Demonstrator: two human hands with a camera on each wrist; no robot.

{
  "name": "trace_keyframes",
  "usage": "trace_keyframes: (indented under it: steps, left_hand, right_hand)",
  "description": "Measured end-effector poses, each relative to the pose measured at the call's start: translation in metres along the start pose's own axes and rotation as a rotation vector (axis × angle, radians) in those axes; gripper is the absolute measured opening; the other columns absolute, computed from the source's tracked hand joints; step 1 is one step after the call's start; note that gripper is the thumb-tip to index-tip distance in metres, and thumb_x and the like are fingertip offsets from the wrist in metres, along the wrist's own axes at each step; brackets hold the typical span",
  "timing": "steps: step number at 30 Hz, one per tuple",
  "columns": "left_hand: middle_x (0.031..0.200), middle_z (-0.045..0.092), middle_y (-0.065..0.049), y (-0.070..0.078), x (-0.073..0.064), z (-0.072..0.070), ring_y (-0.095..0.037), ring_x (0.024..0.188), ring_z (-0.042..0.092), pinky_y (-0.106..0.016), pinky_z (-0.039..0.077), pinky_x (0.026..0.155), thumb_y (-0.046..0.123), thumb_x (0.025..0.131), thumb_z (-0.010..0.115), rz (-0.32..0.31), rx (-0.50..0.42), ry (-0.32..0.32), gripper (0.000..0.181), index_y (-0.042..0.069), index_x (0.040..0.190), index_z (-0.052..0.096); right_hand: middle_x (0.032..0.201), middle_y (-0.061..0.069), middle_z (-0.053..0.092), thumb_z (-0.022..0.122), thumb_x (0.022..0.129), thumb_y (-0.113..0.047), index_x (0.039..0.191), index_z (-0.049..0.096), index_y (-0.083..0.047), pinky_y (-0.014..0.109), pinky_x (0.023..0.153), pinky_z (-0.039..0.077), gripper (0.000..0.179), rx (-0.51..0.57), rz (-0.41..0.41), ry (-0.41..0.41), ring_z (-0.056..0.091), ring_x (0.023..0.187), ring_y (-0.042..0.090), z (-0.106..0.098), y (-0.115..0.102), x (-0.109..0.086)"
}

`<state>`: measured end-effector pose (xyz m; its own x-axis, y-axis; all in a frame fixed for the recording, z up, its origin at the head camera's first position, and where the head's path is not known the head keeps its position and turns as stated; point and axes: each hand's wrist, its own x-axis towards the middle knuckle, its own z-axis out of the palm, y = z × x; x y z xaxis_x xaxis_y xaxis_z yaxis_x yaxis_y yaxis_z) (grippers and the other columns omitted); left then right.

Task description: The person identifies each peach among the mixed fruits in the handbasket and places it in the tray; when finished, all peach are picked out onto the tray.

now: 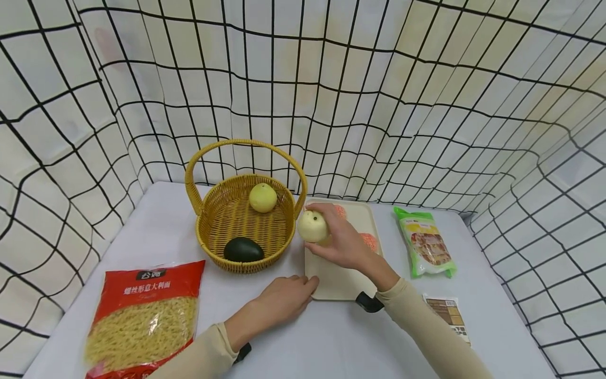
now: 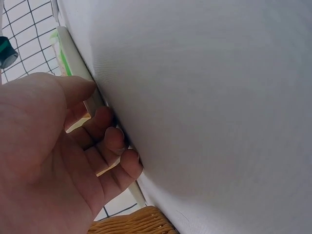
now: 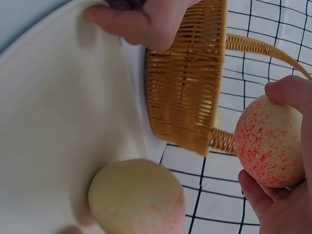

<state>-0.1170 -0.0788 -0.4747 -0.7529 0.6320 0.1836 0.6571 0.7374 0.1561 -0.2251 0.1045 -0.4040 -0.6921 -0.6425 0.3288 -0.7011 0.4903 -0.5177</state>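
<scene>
My right hand grips a pale peach above the left part of a cream tray. The right wrist view shows red speckles on the held peach. Two pinkish-red fruits, one of them further right, sit on the tray; in the right wrist view one shows as a pale peach with a pink blush. My left hand is at the tray's near left corner, fingers curled and thumb at the rim. Left of the tray, a wicker basket holds a yellow-green round fruit and a dark avocado.
A red bag of pasta lies at the left front. Right of the tray are a green-edged food packet and a small brown-and-white packet. The basket's tall handle arches upward. Black netting over white cloth surrounds the table.
</scene>
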Motion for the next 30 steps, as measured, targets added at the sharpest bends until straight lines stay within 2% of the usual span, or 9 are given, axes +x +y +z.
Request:
trace_keyframes:
  steps: [4,15,21,30]
  left_hand:
    - [0.085,0.066,-0.001,-0.001,0.001,0.0,-0.021,0.072,0.067,-0.033,0.048,0.054,0.019,0.101,0.072,-0.006,-0.018,-0.012,0.018,0.014,0.105,0.055]
    - [0.088,0.067,-0.002,-0.002,0.004,0.004,-0.023,0.075,0.067,-0.034,0.049,0.058,0.022,0.103,0.068,-0.043,-0.039,-0.081,0.017,0.015,0.108,0.053]
    - [0.087,0.066,-0.002,-0.002,0.004,0.003,-0.023,0.074,0.065,-0.033,0.047,0.058,0.021,0.104,0.067,-0.053,-0.052,-0.09,0.016,0.015,0.108,0.053]
    - [0.087,0.065,-0.001,-0.002,0.004,0.005,-0.023,0.075,0.066,-0.034,0.047,0.058,0.022,0.103,0.068,-0.057,-0.059,-0.087,0.017,0.015,0.107,0.053]
  right_hand:
    - [0.151,0.007,0.052,0.087,0.088,-0.023,0.154,0.043,-0.015,0.048,0.106,0.054,0.079,0.006,0.03,0.021,0.058,0.134,0.025,-0.006,0.009,-0.009]
    - [0.153,0.004,0.051,0.087,0.088,-0.02,0.155,0.041,-0.017,0.05,0.109,0.052,0.081,0.0,0.094,0.033,0.057,0.134,0.023,-0.024,0.03,-0.032]
    - [0.154,0.008,0.05,0.087,0.089,-0.021,0.155,0.04,-0.016,0.052,0.108,0.053,0.081,-0.031,0.126,0.037,0.059,0.134,0.027,-0.032,0.038,-0.039]
    - [0.151,0.014,0.052,0.086,0.089,-0.019,0.155,0.04,-0.012,0.054,0.107,0.053,0.081,-0.082,0.128,0.04,0.06,0.131,0.031,-0.045,0.052,-0.047]
